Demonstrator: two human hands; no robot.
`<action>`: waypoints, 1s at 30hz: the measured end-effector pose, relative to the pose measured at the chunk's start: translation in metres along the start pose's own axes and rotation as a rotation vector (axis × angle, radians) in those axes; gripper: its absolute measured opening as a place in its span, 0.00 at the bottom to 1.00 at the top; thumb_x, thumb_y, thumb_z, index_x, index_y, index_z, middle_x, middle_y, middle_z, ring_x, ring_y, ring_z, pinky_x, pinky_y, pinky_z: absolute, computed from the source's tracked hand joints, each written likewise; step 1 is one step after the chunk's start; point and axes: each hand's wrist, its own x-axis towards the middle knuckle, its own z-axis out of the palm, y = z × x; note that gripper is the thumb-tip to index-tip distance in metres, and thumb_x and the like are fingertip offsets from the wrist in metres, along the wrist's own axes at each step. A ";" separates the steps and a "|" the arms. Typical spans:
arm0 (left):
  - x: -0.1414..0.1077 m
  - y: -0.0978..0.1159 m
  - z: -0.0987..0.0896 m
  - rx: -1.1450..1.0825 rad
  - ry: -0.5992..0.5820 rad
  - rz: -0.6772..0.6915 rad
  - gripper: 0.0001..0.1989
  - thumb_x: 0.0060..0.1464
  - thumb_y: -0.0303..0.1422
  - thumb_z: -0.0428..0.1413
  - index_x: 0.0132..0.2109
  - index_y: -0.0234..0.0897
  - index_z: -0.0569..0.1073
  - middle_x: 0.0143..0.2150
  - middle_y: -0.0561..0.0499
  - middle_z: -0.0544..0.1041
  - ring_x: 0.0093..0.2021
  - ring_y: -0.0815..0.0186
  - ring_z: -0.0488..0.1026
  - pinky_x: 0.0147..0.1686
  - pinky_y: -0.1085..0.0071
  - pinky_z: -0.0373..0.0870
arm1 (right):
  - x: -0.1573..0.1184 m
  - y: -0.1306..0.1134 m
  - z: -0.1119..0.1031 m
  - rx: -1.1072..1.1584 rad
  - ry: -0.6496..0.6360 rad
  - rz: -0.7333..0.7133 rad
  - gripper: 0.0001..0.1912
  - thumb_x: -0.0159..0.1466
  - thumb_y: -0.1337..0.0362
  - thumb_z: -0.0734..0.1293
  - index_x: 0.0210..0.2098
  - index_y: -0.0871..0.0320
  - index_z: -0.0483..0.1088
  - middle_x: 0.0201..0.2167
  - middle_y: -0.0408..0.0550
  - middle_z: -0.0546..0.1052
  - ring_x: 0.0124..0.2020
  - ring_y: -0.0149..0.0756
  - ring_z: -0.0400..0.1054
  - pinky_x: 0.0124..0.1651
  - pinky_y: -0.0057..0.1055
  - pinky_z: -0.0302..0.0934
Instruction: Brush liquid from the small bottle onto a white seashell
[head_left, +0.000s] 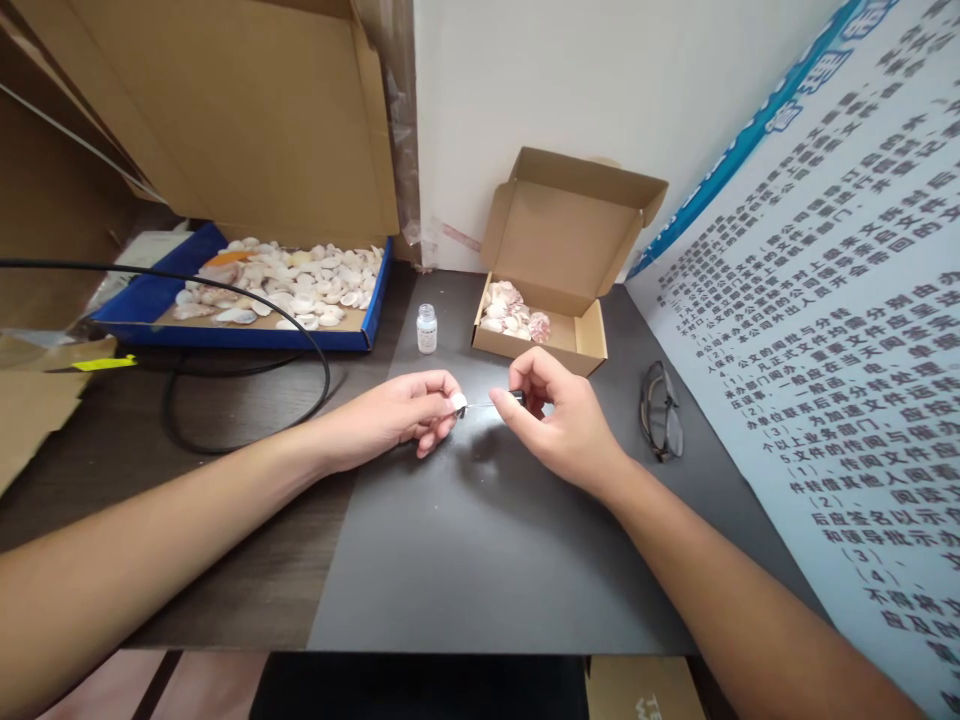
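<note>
A small white shell (458,403), above the dark mat (465,540), is pinched in the curled fingertips of the left hand (401,415). The right hand (559,420), fingers closed narrowly, holds a thin black-handled tool (504,401) whose tip meets the shell. Behind stand a small bottle (426,328) and a cardboard box of shells (551,300).

Dark surface (465,540), matte, against a white wall. On it: blue tray (150,300) of pale shells at back left, looped black cable (319,350) beside it, small clear bottle (426,328) mid-back, open cardboard box (574,340) with shells, folded glasses (660,412) right.
</note>
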 end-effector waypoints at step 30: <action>0.000 -0.001 0.000 0.009 0.000 0.015 0.08 0.57 0.35 0.57 0.38 0.36 0.67 0.25 0.57 0.68 0.23 0.74 0.63 0.26 0.75 0.60 | -0.003 0.002 0.004 0.044 0.072 -0.018 0.12 0.64 0.60 0.67 0.31 0.53 0.58 0.22 0.36 0.61 0.22 0.28 0.54 0.27 0.29 0.52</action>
